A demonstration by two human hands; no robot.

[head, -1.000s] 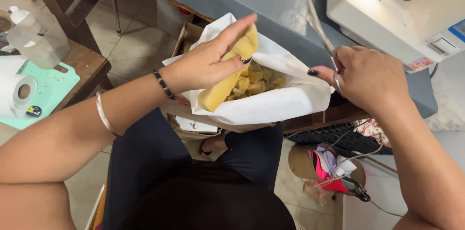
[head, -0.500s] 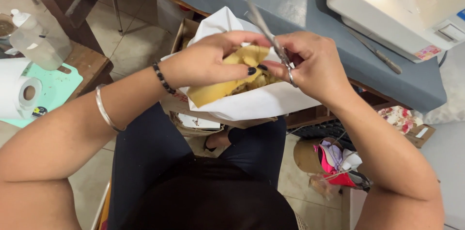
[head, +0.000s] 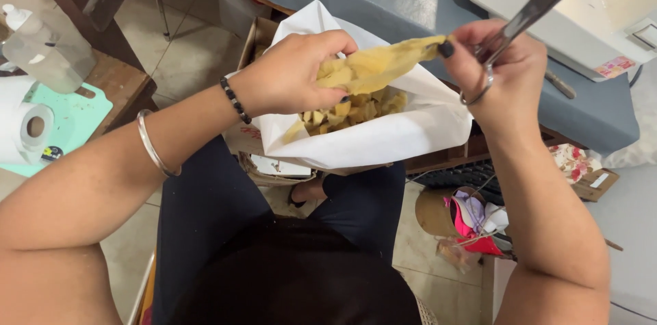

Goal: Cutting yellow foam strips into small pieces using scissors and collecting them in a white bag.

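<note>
Now the yellow cloth (head: 383, 65) has been lifted clear of the white bag (head: 383, 140), gripped by the left hand (head: 291, 82); scissors (head: 520, 20) are held in the right hand (head: 503, 79), raised at its tip.

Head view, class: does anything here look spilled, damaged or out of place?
Nothing looks spilled. The left hand holds a yellow fabric piece over the white bag of yellow scraps, all inside it. The right hand holds scissors.
</note>
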